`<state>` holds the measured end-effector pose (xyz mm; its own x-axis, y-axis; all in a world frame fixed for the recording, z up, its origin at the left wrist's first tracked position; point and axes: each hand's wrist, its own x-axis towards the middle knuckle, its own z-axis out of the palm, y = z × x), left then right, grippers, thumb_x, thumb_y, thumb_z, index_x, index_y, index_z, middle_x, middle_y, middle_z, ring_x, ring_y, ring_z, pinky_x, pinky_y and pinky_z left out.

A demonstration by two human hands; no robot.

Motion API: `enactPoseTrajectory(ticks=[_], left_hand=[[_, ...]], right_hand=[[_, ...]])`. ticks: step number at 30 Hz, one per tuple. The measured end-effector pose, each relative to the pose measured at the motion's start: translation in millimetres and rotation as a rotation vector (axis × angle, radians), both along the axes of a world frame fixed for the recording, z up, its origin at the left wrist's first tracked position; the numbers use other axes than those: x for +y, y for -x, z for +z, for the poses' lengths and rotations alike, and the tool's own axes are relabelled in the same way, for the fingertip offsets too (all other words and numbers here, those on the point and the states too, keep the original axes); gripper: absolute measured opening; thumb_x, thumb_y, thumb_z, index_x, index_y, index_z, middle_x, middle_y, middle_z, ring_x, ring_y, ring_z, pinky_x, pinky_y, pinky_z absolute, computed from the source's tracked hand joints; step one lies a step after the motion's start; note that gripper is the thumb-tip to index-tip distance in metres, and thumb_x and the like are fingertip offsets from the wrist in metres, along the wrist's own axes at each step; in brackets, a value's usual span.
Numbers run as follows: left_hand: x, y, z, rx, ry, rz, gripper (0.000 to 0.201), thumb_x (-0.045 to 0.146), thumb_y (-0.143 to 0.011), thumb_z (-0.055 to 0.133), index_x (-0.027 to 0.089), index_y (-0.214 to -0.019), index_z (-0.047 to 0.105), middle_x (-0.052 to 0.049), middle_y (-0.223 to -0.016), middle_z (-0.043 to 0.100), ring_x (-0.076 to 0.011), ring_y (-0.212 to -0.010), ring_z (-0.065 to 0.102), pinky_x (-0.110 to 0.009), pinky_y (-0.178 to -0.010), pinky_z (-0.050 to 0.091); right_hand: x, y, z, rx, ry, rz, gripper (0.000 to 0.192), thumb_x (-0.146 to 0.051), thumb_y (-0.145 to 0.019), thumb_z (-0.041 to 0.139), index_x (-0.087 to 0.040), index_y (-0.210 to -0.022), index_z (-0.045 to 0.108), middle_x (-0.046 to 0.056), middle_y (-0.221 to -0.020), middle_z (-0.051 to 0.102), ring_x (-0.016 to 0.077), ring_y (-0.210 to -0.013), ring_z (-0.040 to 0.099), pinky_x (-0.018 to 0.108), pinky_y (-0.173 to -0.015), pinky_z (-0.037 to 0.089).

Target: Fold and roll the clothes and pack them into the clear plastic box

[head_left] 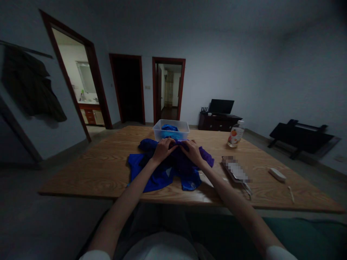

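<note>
In the middle of the wooden table lies a crumpled heap of cloth. A bright blue garment (154,180) spreads toward the table's near edge, and a shiny purple cloth (207,157) lies over its right part. My left hand (163,149) and my right hand (192,151) meet at the top of the heap, fingers pinched on the purple cloth. Their thumbs point toward each other, only a small gap apart. Just beyond my fingers stands a clear plastic box (184,127) holding shiny blue cloth (170,128). Folds hide some of my fingertips.
On the table's right side stand a bottle with a fruit label (235,135), a flat blurred-out object (235,169), a small white case (277,174) and a thin white stick (291,194). The near table edge (173,202) runs below my forearms.
</note>
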<state>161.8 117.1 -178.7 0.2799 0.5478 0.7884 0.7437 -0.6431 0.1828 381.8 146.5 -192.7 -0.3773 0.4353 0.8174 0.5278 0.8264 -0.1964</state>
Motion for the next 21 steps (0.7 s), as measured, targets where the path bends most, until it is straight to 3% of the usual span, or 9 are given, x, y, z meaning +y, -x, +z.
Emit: enactPoseTrajectory(ticks=[9, 21], left_hand=[[2.8, -2.6, 0.2, -0.14, 0.147, -0.15, 0.032, 0.049, -0.092, 0.064, 0.019, -0.106, 0.064, -0.004, -0.104, 0.066, -0.0196, -0.098, 0.063, -0.032, -0.088, 0.05], [4.5, -2.2, 3.2, -0.301, 0.507, -0.36, 0.045, 0.058, -0.086, 0.068, 0.019, -0.109, 0.071, -0.003, -0.106, 0.072, -0.0197, -0.098, 0.065, -0.028, -0.087, 0.047]], right_hand=[[-8.9, -4.4, 4.1, -0.111, -0.117, -0.028, 0.028, -0.027, -0.099, 0.058, -0.021, -0.126, 0.061, 0.009, -0.114, 0.069, 0.0271, -0.109, 0.062, 0.044, -0.101, 0.043], [-8.1, -4.7, 3.3, -0.074, -0.071, -0.011, 0.026, -0.02, -0.094, 0.061, -0.021, -0.12, 0.06, 0.008, -0.113, 0.069, 0.0268, -0.105, 0.063, 0.043, -0.098, 0.044]])
